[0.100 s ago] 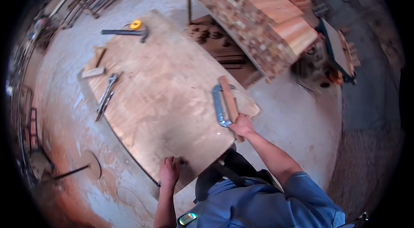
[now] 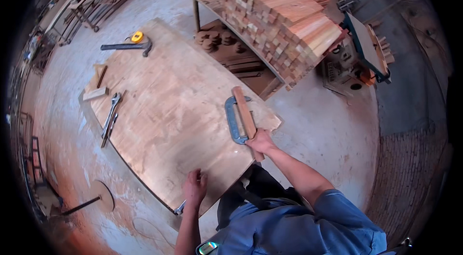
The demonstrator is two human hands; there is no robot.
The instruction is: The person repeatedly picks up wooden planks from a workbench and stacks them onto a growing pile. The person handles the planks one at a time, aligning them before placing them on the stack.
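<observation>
My right hand (image 2: 261, 141) is closed around the lower part of a wooden strip (image 2: 245, 113) at the right side of the plywood-topped table (image 2: 169, 96). Alongside the strip, a blue-grey C-clamp (image 2: 233, 122) reaches down to my fingers; whether they also grip it is hidden. My left hand (image 2: 195, 187) is over the near edge of the tabletop, fingers loosely bent and apart, with nothing seen in them. By its wrist lies a metal wrench (image 2: 179, 208), partly covered by my forearm.
Along the table's left side lie an adjustable wrench (image 2: 112, 110), a wood block (image 2: 95, 93) and a small try square (image 2: 101, 75). Farther back are a hammer (image 2: 126, 46) and a yellow tape measure (image 2: 137, 37). Stacked timber (image 2: 284, 9) fills a bench beyond, with a machine (image 2: 366, 47) to its right.
The view has shifted, so the table appears farther left. My left hand has moved rightward over the tabletop, uncovering more of the wrench by its wrist. My right hand keeps its hold.
</observation>
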